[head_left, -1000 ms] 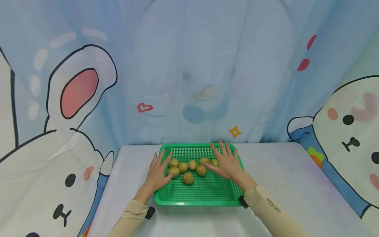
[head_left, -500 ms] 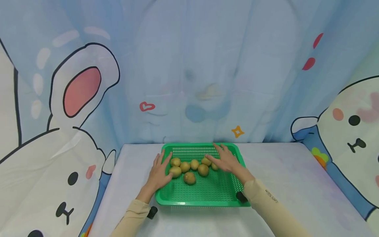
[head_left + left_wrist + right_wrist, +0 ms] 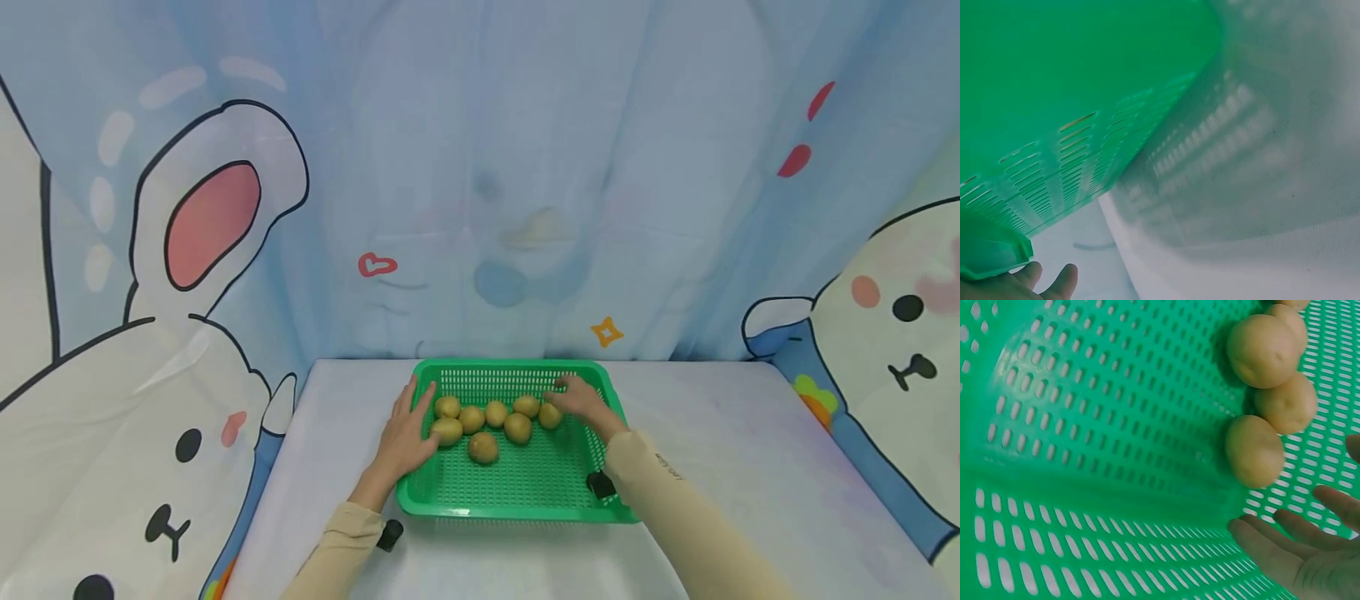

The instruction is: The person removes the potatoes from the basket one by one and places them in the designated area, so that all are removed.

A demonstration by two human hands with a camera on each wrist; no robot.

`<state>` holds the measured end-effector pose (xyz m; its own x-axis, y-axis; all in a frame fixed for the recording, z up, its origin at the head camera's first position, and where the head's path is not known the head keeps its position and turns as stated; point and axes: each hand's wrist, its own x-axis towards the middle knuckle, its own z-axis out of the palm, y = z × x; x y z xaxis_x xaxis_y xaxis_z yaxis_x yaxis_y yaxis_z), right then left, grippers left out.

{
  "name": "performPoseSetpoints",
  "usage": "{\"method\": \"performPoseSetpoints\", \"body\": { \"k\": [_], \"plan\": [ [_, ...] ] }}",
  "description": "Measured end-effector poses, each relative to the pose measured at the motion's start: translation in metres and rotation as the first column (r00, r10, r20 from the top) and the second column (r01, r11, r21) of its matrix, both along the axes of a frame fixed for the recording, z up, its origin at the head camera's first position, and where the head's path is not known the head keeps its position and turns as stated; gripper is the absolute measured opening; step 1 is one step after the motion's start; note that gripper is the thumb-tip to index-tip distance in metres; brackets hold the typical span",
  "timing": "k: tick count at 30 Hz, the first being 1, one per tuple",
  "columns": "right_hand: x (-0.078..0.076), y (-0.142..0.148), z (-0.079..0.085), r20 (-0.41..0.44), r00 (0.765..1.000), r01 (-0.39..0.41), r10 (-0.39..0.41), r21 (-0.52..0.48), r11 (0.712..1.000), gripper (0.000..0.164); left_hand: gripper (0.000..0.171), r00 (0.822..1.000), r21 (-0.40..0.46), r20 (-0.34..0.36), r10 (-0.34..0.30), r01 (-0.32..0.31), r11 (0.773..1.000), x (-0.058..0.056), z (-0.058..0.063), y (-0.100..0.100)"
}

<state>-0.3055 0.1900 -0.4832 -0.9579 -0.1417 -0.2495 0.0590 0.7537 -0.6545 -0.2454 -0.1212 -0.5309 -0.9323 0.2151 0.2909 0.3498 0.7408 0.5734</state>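
Note:
Several round, yellow-brown potatoes lie in the back and left part of a green plastic basket. My left hand, fingers spread, rests at the basket's left rim; in the left wrist view its fingertips show under the slotted outer wall. Over the back right of the basket reaches my right hand, close to the rightmost potato. The right wrist view shows the right fingers loosely extended and apart from the nearest potato. Nothing is held in that hand.
The basket stands on a table with a white cloth. Behind it hangs a blue curtain printed with cartoon animals. Black wrist devices, such as the right one, sit by both cuffs.
My right hand has drawn in its spread fingers and lowered toward the rightmost potato, uncovering it to the head view. The left hand stays at the rim. The head view shifted slightly.

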Motion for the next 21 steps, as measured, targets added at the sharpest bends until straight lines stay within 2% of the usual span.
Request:
{"method": "performPoseSetpoints", "body": {
  "k": [3,7,21],
  "plan": [
    [0.000,0.001,-0.010,0.056,0.998,0.032,-0.031,-0.018,0.999,0.056,0.075,1.000,0.016,0.012,0.008,-0.008,1.000,0.001,0.000,0.000],
    [0.002,0.002,-0.020,0.087,0.994,0.064,-0.060,-0.045,0.997,0.055,0.075,1.000,0.036,0.023,0.011,-0.012,0.999,0.002,0.002,0.001],
    [0.000,-0.005,-0.032,-0.017,0.992,0.125,-0.127,-0.085,0.988,0.043,0.074,0.998,0.088,0.056,0.038,-0.043,0.995,0.000,0.001,-0.001]
  ]
}}
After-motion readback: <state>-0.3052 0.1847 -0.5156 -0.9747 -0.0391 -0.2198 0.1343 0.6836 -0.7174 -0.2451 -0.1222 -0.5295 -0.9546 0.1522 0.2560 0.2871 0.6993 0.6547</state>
